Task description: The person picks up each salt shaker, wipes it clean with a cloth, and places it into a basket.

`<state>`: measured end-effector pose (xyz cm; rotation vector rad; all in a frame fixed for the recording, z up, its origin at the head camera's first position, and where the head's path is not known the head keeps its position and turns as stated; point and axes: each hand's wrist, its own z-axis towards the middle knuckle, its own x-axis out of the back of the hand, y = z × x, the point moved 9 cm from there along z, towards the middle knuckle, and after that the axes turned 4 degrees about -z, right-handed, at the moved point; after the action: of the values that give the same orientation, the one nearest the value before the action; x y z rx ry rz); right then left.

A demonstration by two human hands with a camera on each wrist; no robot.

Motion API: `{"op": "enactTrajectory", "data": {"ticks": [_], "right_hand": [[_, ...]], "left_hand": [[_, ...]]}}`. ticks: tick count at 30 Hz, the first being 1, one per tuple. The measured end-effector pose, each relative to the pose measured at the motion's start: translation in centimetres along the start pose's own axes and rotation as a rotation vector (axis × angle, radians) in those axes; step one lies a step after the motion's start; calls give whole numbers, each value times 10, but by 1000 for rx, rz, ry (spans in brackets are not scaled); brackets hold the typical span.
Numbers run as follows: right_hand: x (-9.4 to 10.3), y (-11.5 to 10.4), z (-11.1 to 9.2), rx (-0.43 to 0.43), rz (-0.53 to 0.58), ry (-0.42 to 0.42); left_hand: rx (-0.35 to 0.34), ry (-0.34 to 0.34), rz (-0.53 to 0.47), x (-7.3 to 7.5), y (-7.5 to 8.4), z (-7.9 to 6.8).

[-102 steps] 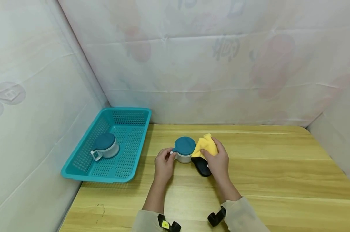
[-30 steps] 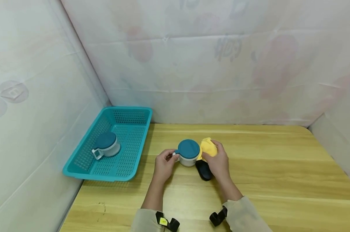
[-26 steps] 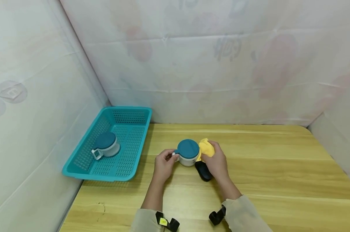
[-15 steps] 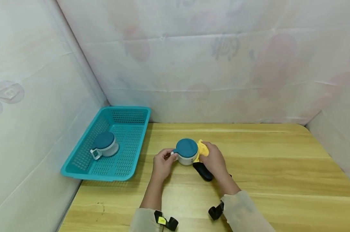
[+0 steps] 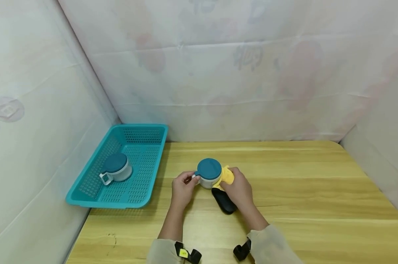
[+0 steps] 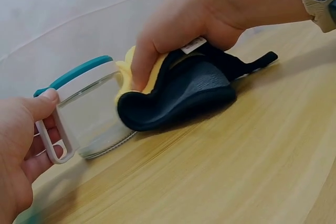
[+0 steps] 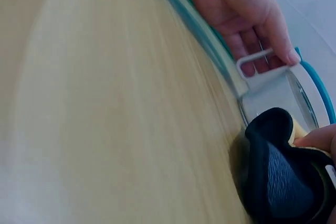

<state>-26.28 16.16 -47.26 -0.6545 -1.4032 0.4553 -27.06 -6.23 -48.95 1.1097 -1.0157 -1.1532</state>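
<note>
lidded glass jar (image 5: 209, 173) at ctr, l hand (image 5: 183, 189) pinching it, r hand (image 5: 239, 187) gripping yellow/blk cloth (image 5: 223, 200) against it; wipe prob. unfinished. similar jar (image 5: 117, 168) in basket (image 5: 142, 157), mid-left.

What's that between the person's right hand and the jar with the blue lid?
A yellow-and-black cloth. In the head view, its yellow part shows between the right hand and the jar.

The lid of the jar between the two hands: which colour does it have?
Dark teal blue; the lid shows best in the head view.
</note>
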Motion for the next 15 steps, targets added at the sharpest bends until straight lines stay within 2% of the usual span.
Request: {"op": "enactTrajectory", "data": {"ticks": [8, 12, 15], "right_hand": [[-8, -6, -16, -25, 39, 42], [-9, -18, -21, 26, 23, 60], [-11, -30, -25, 104, -31, 80]], "left_hand": [[-14, 40, 14, 2, 6, -3], [-31, 71, 33, 4, 8, -2], [-39, 96, 33, 6, 9, -3]]}}
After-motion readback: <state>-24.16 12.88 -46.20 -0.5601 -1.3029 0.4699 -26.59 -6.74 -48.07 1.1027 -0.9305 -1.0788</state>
